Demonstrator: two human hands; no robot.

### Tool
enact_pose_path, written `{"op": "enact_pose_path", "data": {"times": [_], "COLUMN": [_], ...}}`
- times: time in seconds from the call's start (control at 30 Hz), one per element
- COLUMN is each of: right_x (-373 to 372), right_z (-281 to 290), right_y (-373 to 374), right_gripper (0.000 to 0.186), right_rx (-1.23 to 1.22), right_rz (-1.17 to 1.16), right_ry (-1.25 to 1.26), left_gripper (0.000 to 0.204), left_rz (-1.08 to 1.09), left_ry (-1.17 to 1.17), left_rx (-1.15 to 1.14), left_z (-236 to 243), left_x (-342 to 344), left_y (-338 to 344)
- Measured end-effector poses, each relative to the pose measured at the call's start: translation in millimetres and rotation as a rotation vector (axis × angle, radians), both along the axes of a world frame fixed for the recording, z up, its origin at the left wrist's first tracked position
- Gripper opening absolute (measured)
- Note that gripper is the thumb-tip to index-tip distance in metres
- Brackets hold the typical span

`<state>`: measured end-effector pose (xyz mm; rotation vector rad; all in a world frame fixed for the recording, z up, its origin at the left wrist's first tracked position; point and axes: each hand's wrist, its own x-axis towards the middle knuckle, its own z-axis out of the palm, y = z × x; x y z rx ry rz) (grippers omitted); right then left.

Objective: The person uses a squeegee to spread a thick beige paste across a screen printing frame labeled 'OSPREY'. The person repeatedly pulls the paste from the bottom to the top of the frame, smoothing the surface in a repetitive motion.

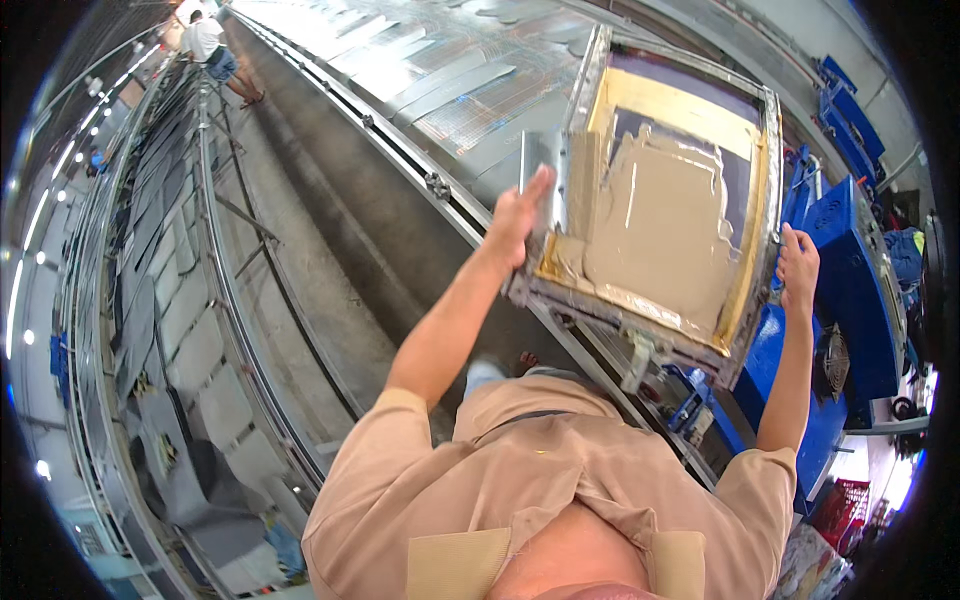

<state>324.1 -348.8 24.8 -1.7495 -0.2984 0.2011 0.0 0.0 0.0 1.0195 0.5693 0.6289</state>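
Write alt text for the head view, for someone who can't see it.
Two bare hands, left and right, hold opposite sides of a tilted metal-edged frame with brown paste spread inside it. A long table stretches ahead, blue machinery stands at right, and another person appears far off at upper left.

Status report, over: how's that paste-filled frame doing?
Left hand gripping left edge, right hand gripping right edge, rectangular silver metal frame. Glossy beige paste spread inside. Blue metal machinery to the right; no visible obstruction.
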Motion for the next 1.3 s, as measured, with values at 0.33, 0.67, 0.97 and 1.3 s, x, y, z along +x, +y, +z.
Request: {"op": "enact_pose_path", "data": {"times": [0.33,0.67,0.97,1.3], "right_x": [2.9,-43.4,-43.2,-39.4], "right_z": [-136.6,-129.0,-104.8,-120.6], "right_y": [159.6,132.6,152.4,142.6], "right_gripper": [0.022,0.019,0.027,0.030], "right_rx": [-0.023,-0.211,-0.258,-0.399], "right_rz": [-0.581,-0.684,-0.703,-0.712], "right_ry": [-0.310,0.009,0.134,0.051], "left_gripper": [0.056,0.049,0.033,0.027], "left_rz": [-0.292,-0.365,-0.500,-0.385], "left_ry": [0.182,0.300,0.967,0.837], "left_rx": [0.230,0.030,1.366,1.609], "left_z": [-10.6,-81.7,50.3,-5.4], "left_x": [140.3,142.8,136.4,111.5], "left_y": [241.9,234.7,153.3,83.5]}}
